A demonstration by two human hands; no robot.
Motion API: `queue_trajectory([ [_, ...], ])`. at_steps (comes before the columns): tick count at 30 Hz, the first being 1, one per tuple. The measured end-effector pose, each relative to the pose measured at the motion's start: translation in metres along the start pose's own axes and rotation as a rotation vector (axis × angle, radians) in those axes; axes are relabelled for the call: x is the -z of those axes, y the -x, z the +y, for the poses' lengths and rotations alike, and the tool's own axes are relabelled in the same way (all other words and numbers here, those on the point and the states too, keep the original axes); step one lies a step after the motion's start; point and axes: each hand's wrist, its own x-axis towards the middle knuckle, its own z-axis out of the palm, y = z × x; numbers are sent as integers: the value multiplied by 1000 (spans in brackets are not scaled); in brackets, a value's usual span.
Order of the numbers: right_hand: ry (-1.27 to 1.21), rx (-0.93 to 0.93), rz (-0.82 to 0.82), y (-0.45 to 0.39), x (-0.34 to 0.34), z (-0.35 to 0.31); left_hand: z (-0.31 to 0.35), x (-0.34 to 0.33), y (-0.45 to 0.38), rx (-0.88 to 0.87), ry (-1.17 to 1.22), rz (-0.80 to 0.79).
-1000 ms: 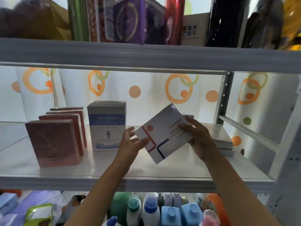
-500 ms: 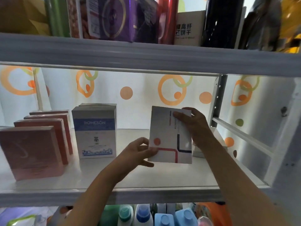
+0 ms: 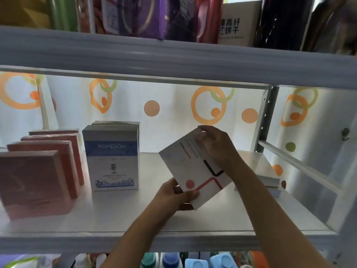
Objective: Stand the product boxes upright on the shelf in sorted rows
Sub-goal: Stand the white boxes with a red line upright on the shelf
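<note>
Both hands hold a white box (image 3: 190, 167) with red and black lines and an orange dot, tilted above the middle of the white shelf (image 3: 119, 215). My left hand (image 3: 173, 196) grips its lower corner; my right hand (image 3: 218, 146) grips its upper right edge. At the left, a row of several pink boxes (image 3: 32, 182) stands upright, front to back. Beside them two blue-and-white ROMESON boxes (image 3: 113, 157) stand upright, one behind the other. Flat white boxes (image 3: 269, 180) lie stacked at the right, partly hidden by my right arm.
The shelf above (image 3: 173, 55) hangs low and carries bags and cartons. A grey upright post (image 3: 265, 118) and a side rail (image 3: 297, 163) bound the right end. Bottles with blue caps (image 3: 170, 260) stand on the level below.
The white box stood upright half a second ago and now leans to the left, nearer the shelf's front. The camera has moved closer.
</note>
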Motion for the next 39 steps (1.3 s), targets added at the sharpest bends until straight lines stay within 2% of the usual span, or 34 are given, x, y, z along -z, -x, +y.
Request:
queue_trajectory([
  [3,85,87,70,6,-12,1,-2,-1,-5,-134,-116,135],
  [5,50,110,85,11,-17,-5,-4,-2,-5,-224,-260,243],
  [7,-150,42,56,16,-16,-9,-5,-2,-2,-310,-397,305],
  [11,-789,-200,47,28,-9,10,-15,4,-7,-533,-679,315],
  [14,-975,-255,49,46,-2,24,-28,5,-11,-709,-929,292],
  [16,-1066,-278,28,55,4,32,-34,4,-11,-732,-1005,208],
  [22,-1064,-298,66,71,11,49,-33,0,-4,-624,-891,50],
  [27,-1092,-287,-10,78,8,48,1,2,7,-301,-311,-125],
  [29,-996,-265,-66,80,0,45,9,6,5,-291,-220,-193],
  [31,-731,-203,-65,79,-12,51,17,5,5,-285,-200,-258],
  [33,-485,-165,-9,78,-23,52,21,4,5,-263,-226,-248],
  [36,-447,-249,73,77,-28,50,20,9,3,-251,-168,-182],
  [39,-406,-248,83,74,-22,59,18,15,2,-236,-97,-205],
])
